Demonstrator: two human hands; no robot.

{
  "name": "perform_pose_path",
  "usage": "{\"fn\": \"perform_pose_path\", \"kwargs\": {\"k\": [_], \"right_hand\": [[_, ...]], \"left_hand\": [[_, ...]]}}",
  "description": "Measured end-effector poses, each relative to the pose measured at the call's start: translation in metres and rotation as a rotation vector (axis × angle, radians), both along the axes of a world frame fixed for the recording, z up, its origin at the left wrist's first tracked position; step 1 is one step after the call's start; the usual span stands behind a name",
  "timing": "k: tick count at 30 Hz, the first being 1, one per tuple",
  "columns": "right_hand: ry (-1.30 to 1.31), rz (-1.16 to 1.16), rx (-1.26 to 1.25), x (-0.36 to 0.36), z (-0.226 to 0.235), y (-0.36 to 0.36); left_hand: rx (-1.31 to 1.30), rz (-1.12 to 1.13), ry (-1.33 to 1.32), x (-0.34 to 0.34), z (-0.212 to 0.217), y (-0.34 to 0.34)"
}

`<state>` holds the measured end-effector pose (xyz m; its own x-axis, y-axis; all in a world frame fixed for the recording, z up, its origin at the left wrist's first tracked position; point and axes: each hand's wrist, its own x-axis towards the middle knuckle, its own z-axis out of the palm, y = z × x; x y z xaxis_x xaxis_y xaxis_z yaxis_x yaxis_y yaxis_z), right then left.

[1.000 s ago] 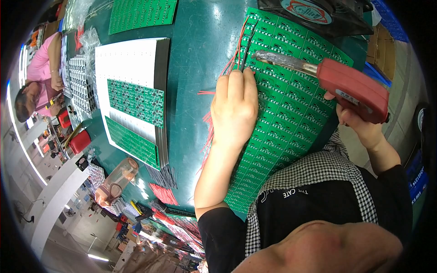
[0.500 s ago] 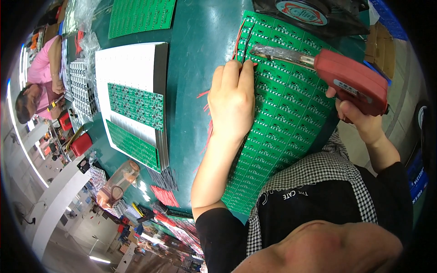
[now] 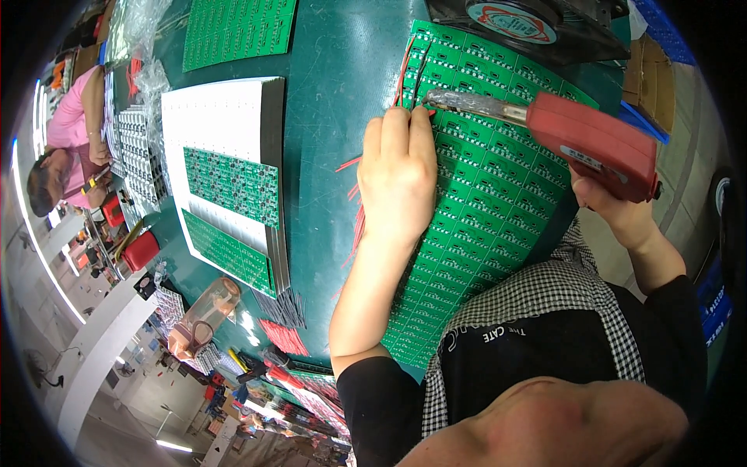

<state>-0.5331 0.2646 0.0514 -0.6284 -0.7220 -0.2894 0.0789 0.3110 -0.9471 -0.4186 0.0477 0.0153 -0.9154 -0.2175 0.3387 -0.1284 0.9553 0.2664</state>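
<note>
My right hand (image 3: 615, 206) is wrapped round the grip of a red soldering gun (image 3: 595, 144). Its plastic-wrapped barrel (image 3: 482, 105) points left, with the tip close to my left fingertips over a large sheet of green circuit boards (image 3: 490, 187). My left hand (image 3: 398, 167) rests along the sheet's left edge, its fingers curled down and pinched together. A short bit of red wire (image 3: 432, 114) shows at those fingertips; the rest of it is hidden. Just beyond, a red wire (image 3: 403, 74) and a black wire (image 3: 422, 70) lie at the boards' far left corner.
A black fan (image 3: 521, 27) stands at the far right of the table. Left of my arm, a white stack of sheets (image 3: 218, 117) bears two board panels (image 3: 233, 183). Nearer lie black wires (image 3: 284, 307), red wires (image 3: 282, 336) and a clear bottle (image 3: 206, 311). A person (image 3: 74, 132) sits far left.
The soldering gun has moved a little to the left and nearer to me, bringing its tip closer to my left fingertips. My left hand has barely moved.
</note>
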Motion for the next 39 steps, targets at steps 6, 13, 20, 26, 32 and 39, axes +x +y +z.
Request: {"fn": "perform_pose_path", "kwargs": {"k": [6,13,20,26,32,39], "right_hand": [[-0.042,-0.011,-0.112,0.001,-0.002,-0.001],[-0.164,0.001,-0.202,-0.006,0.001,0.001],[-0.121,-0.1,-0.174,-0.007,0.006,-0.006],[-0.05,-0.048,-0.05,-0.009,0.0,-0.003],[-0.057,-0.056,0.003,-0.007,0.006,-0.007],[-0.164,-0.092,-0.008,-0.011,0.004,-0.002]], "left_hand": [[0.001,0.012,-0.011,-0.001,0.001,0.002],[0.015,0.017,-0.029,0.0,0.003,0.002],[0.019,-0.009,0.014,-0.009,0.006,-0.003],[0.016,-0.01,0.027,-0.015,0.002,-0.002],[-0.011,-0.011,0.027,-0.018,0.0,-0.001],[-0.023,-0.025,0.03,-0.018,0.002,-0.002]]}}
